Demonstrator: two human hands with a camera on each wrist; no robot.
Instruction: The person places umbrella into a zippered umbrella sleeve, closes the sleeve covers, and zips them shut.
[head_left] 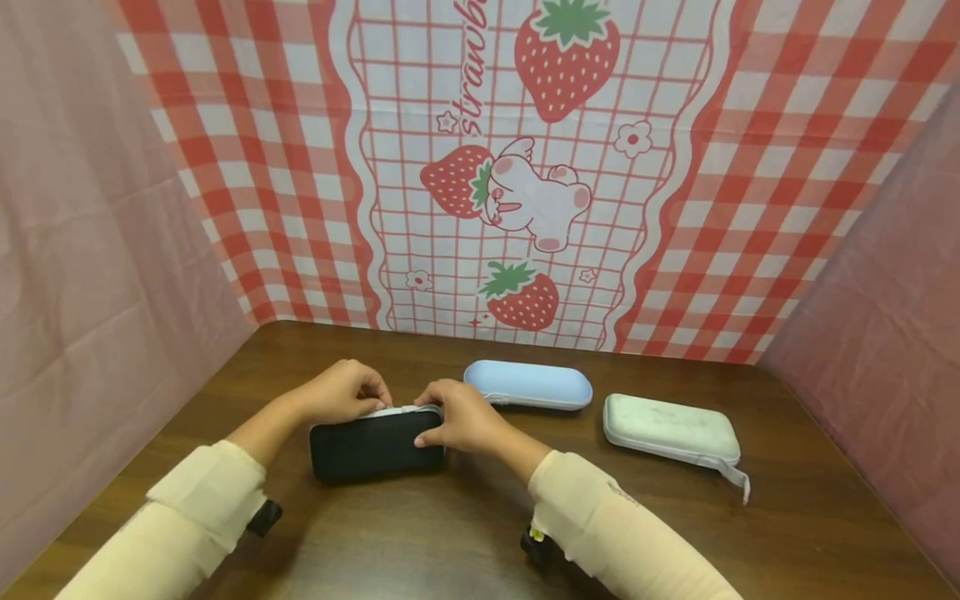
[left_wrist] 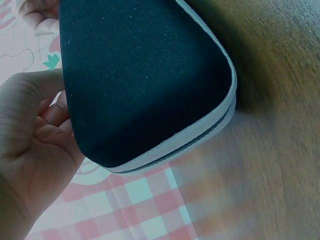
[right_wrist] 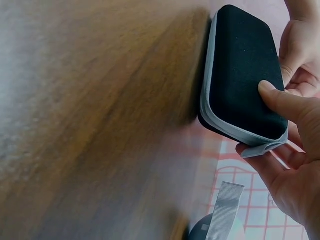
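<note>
A black zip case (head_left: 375, 447) with a pale grey zipper band stands on its long edge on the wooden table, its zipped side up. My right hand (head_left: 467, 417) grips its right end, thumb on the black face and fingers behind. A pale fabric loop (right_wrist: 260, 149) sticks out at that end, by the fingertips in the right wrist view. At the middle of the top edge, my left hand (head_left: 345, 393) pinches at the zipper with thumb and curled fingers. The pull itself is hidden by those fingers. In the left wrist view the zipper is closed around the near corner.
Behind the right hand lies a light blue case (head_left: 528, 385). Farther right is a pale green case (head_left: 671, 427) with a wrist strap (head_left: 735, 479) hanging off its corner. A strawberry-print checked cloth (head_left: 517, 208) hangs at the table's back edge, with pink cloths on both sides.
</note>
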